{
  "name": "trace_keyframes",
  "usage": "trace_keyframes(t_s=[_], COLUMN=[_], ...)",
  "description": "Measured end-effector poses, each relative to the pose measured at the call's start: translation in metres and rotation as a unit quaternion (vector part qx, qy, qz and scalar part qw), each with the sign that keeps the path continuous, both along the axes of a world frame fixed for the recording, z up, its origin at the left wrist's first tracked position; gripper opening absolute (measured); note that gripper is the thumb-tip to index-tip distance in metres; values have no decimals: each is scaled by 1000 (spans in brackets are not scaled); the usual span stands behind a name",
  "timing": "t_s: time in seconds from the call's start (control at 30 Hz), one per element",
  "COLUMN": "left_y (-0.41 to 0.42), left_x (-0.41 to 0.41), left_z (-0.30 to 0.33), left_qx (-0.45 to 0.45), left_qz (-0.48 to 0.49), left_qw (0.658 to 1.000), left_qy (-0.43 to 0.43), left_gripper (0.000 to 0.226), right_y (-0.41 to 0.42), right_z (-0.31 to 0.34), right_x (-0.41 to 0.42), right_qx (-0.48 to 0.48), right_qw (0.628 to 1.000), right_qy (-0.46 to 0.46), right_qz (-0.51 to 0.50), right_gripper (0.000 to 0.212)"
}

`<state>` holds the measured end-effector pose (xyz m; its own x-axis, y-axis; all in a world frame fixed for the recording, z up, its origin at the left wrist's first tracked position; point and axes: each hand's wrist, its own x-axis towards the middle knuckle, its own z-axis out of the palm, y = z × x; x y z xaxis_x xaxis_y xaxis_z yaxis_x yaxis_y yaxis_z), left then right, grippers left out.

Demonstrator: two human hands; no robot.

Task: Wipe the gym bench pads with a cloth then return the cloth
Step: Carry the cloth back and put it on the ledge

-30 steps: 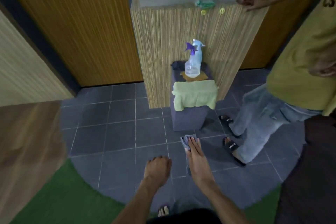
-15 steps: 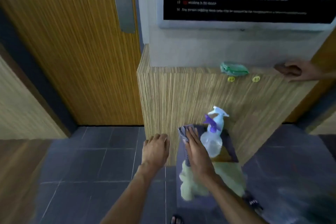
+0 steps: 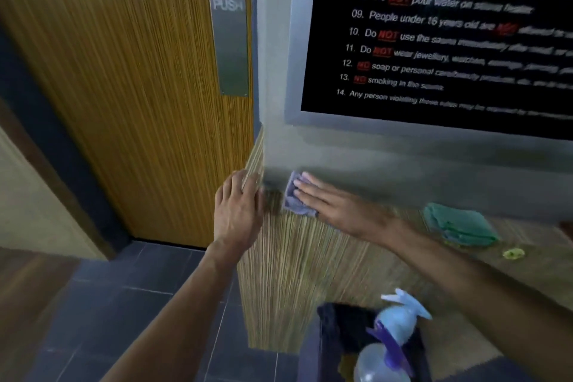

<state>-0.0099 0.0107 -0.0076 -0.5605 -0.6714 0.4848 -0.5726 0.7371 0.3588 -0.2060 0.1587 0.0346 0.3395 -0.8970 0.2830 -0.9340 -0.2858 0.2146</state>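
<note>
Both arms outstretched, left hand point(image 3: 237, 211) loosely open, right hand point(image 3: 333, 205) flat.

A wooden door point(image 3: 124, 87) with a metal push plate point(image 3: 230, 40) fills the upper left, a black framed rules board point(image 3: 449, 40) hangs upper right on a grey wall point(image 3: 403, 164) above a striped wood-grain ledge point(image 3: 310, 273), with dark floor tiles point(image 3: 124, 319) lower left

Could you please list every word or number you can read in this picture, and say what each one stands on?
"PUSH": metal door plate.
"09. People under 16 years old are": rules board.
"10. Do NOT use the": same board.
"13. smoking in the": same board.
"14. Any person": same board.
The remaining lines' ends are blurred. No readable label shows on the spray bottle.
</note>
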Motion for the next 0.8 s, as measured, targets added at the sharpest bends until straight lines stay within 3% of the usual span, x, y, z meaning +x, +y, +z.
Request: trace_keyframes(t_s=[0.1,0.3,0.53,0.8], left_y=[-21,-33,-36,-35], left_x=[-13,-27,-29,-32], left_z=[-12,-29,-35,-39], left_qx=[1,-25,-55,-59], left_qz=[-16,10,11,18], left_qw=[1000,1000,998,997], left_qy=[-12,-6,16,40], left_gripper=[44,51,50,51], right_y=[-23,-36,-28,-37], right_z=[-4,-13,0,-13], right_x=[-27,-43,-26,-32], right_qx=[24,80,132,192], right_qw=[995,992,988,975], right_qy=[67,9,-45,-75], right_qz=[73,93,71,79], right_gripper=[57,51,70,68])
